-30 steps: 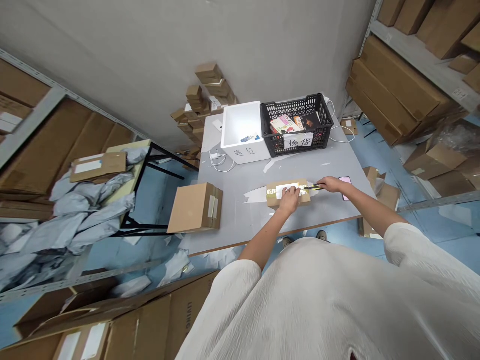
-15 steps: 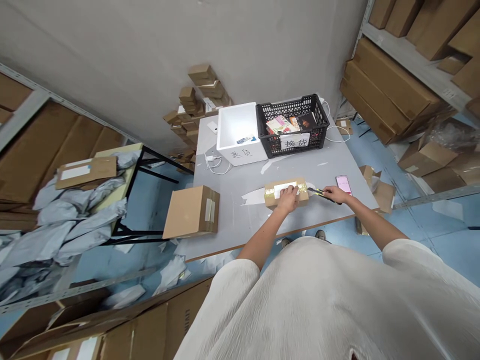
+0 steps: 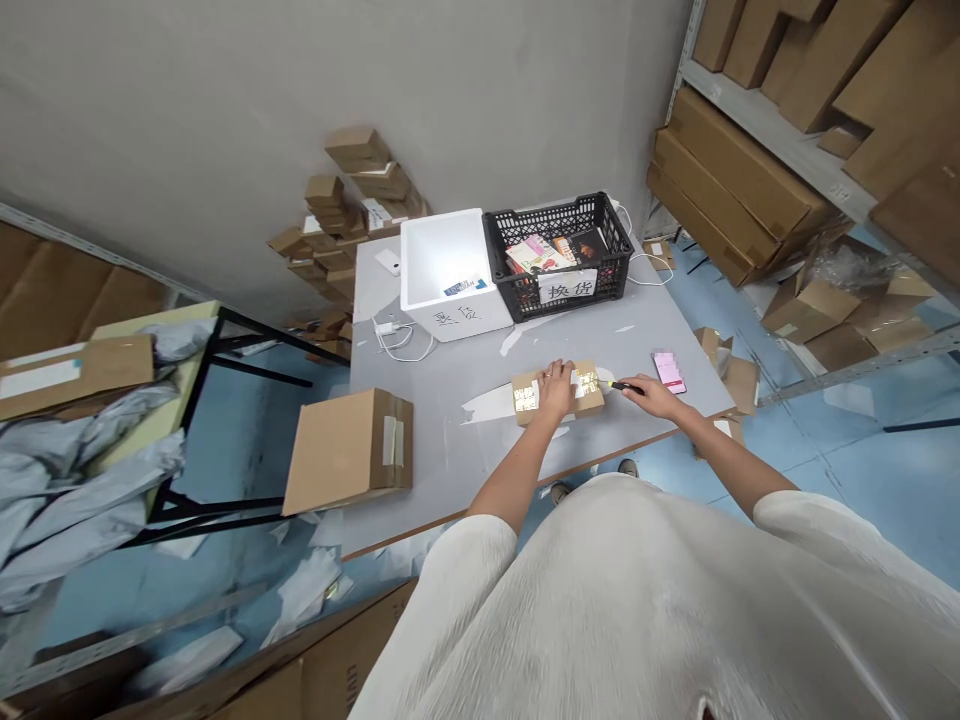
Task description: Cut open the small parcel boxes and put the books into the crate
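A small taped cardboard box (image 3: 589, 397) with a white label lies on the grey table (image 3: 450, 450) close to its front edge. My left hand (image 3: 556, 389) rests on top of the box, its fingers apart across the label. To the right, my right hand (image 3: 651, 395) is wrapped round a black and yellow cutter (image 3: 622, 386), whose tip is at the right end of the box. A phone (image 3: 668, 371) with a pink screen lies just beyond my right hand.
Behind the small box stand a white foam bin (image 3: 471, 318) and a black crate (image 3: 559, 300) holding booklets. A larger carton (image 3: 334, 447) sits at the table's left edge. White cables (image 3: 405, 340) lie beside the bin. Shelves (image 3: 780, 110) of cartons rise at the right.
The view has shifted, so the table's contents appear further left. My left hand has slid left along the box, and the cutter has turned to point more straight at the box's right end.
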`<state>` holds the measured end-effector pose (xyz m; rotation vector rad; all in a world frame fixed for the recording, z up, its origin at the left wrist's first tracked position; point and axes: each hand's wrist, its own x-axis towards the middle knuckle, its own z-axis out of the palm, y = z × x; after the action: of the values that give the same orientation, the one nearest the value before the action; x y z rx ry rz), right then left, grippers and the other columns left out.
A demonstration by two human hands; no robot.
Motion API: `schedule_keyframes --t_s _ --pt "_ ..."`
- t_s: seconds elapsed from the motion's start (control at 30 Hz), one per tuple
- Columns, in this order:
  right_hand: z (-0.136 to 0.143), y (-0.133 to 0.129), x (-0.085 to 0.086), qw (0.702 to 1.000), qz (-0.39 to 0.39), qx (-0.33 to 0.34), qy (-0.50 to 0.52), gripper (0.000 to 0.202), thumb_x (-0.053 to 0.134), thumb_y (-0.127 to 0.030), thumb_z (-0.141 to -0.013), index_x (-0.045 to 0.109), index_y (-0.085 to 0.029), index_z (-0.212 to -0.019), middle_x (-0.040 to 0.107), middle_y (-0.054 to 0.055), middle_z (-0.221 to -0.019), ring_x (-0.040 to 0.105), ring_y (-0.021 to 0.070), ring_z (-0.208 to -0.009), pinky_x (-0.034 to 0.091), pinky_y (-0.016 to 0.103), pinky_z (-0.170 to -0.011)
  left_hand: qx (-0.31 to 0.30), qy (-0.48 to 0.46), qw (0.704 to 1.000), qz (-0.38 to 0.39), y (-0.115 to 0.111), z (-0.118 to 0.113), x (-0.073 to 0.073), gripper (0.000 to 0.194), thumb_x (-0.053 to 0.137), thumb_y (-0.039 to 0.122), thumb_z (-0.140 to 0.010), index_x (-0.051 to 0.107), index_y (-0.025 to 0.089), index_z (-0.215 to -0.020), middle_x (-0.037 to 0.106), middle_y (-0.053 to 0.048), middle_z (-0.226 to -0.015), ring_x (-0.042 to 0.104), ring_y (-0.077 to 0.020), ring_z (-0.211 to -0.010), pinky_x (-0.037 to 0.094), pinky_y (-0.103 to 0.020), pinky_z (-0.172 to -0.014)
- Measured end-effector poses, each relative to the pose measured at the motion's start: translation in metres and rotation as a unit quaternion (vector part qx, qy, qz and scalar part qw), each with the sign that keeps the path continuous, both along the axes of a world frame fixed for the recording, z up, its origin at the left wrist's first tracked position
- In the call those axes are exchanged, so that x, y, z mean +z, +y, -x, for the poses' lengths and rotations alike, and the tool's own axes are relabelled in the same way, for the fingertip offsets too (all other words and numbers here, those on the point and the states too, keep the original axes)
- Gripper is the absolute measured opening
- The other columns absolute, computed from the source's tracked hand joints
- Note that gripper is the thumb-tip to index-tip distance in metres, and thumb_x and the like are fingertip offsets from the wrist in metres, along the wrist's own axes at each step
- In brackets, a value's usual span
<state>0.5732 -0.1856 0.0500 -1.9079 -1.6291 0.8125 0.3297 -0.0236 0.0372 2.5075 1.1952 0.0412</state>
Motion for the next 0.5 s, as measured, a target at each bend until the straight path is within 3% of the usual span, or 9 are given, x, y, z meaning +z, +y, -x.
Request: schedule_keyframes --t_s 0.23,0.5 --pt "0.002 0.001 -0.002 0.989 0.018 0.045 -0.140 0.045 0.064 -0.040 -0.107 0.073 -0.029 -0.150 0.072 0.013 -0.124 0.072 0.0301 -0.108 0.056 0.041 -0.099 -0.049 0.003 0.999 -0.013 0.009 -0.001 -0.009 0.060 0.059 0.019 -0.098 0.053 0.025 -0.158 0.051 -0.019 -0.168 0.041 -0.0361 -0.159 0.022 -0.062 -0.133" --pt "0.003 0.002 -0.011 0.989 0.013 0.038 -0.142 0.045 0.068 -0.037 -0.105 0.075 -0.028 -0.149 0.072 0.014 -0.124 0.072 0.0311 -0.109 0.056 0.042 -0.101 -0.048 -0.039 0.998 -0.031 0.001 0.004 -0.022 0.064 0.040 0.029 -0.108 0.043 0.015 -0.170 0.045 -0.022 -0.174 0.035 -0.0369 -0.165 0.018 -0.061 -0.136"
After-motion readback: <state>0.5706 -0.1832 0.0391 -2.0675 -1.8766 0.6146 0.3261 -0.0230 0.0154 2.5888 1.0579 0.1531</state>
